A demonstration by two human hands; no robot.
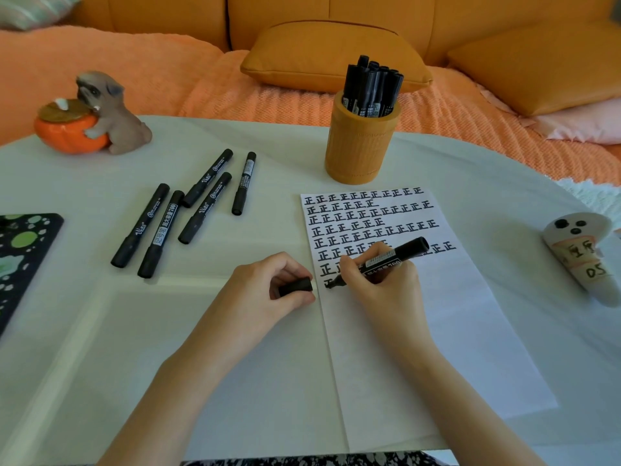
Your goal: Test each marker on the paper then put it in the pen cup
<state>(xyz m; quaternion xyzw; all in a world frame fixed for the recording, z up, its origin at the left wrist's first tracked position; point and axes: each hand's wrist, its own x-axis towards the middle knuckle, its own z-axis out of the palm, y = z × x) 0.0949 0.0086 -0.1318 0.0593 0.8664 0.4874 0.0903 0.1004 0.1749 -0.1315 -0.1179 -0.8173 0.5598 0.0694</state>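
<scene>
My right hand (pixel 383 284) grips an uncapped black marker (pixel 400 255), its tip touching the white paper (pixel 437 314) at the left end of the lowest written row. Rows of black characters fill the paper's upper part. My left hand (pixel 265 290) holds the marker's black cap (pixel 295 286) just left of the paper's edge. Several capped black markers (pixel 188 210) lie loose on the table to the left. The orange pen cup (pixel 361 142) stands beyond the paper with several black markers upright in it.
A dog-and-pumpkin figurine (pixel 90 116) sits at the table's far left. A dark tablet with green spots (pixel 20 257) lies at the left edge. A white ghost-like toy (pixel 584 253) rests at the right. An orange sofa with cushions (pixel 332 55) runs behind the table.
</scene>
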